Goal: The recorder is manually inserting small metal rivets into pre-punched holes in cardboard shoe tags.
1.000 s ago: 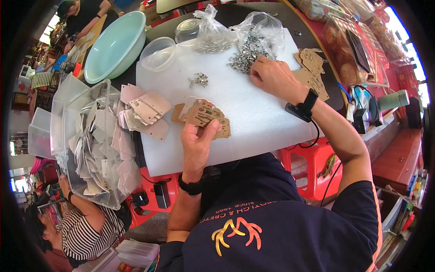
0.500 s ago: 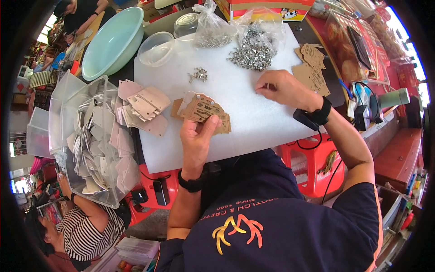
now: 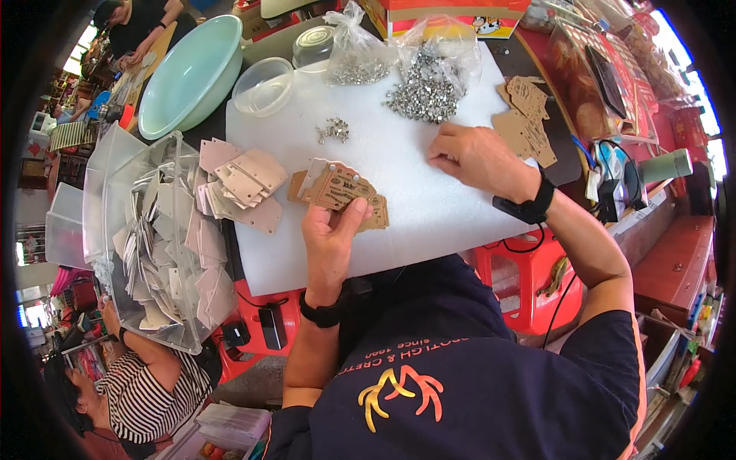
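Note:
My left hand point(image 3: 328, 249) is closed on printed brown cardboard cards point(image 3: 337, 185), thumb on top, over the front of a white work sheet point(image 3: 429, 211). More brown cards lie under and beside the held ones. My right hand point(image 3: 487, 159) hovers over the sheet's right side, fingertips pinched together; whether something small sits between them is hidden. Just beyond it spreads a heap of small shiny metal pieces point(image 3: 420, 93), spilling from a clear plastic bag point(image 3: 460, 57). A smaller cluster of metal pieces point(image 3: 333, 131) lies beyond my left hand.
Plain greyish cards point(image 3: 244, 178) are stacked at left, beside a clear tub point(image 3: 195, 337) full of them. Brown cards point(image 3: 527, 130) lie at right. Toward the back stand a pale green basin point(image 3: 188, 80), clear bowls point(image 3: 264, 86) and another bag of metal pieces point(image 3: 356, 65). Other people sit at left.
My right hand has shifted slightly left and its fingers have turned downward a little. My left hand keeps hold of the cards almost in the same place.

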The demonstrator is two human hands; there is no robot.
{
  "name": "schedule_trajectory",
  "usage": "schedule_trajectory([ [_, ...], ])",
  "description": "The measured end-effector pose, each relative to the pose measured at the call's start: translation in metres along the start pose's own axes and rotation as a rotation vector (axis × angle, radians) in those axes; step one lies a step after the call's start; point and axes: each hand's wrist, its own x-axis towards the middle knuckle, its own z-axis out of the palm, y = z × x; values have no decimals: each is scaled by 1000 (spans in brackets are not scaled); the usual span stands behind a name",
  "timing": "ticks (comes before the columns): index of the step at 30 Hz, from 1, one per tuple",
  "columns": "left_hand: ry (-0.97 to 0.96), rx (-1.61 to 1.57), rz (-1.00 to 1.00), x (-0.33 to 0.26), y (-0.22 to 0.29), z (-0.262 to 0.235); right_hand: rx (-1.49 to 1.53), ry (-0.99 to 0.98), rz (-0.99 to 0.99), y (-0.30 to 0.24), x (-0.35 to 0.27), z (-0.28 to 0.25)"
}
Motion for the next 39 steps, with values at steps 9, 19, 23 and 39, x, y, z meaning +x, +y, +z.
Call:
schedule_trajectory([
  [9, 25, -38, -66, -6, 10, 3, 23, -58, 88, -7, -1, 0],
  [19, -21, -184, -21, -3, 29, 20, 749, 101, 333, -57, -2, -6],
  [23, -32, -141, -9, -2, 29, 24, 953, 189, 293, -77, -6, -1],
  [39, 28, -21, 127, 0, 14, 32, 736, 410, 141, -91, -5, 27],
])
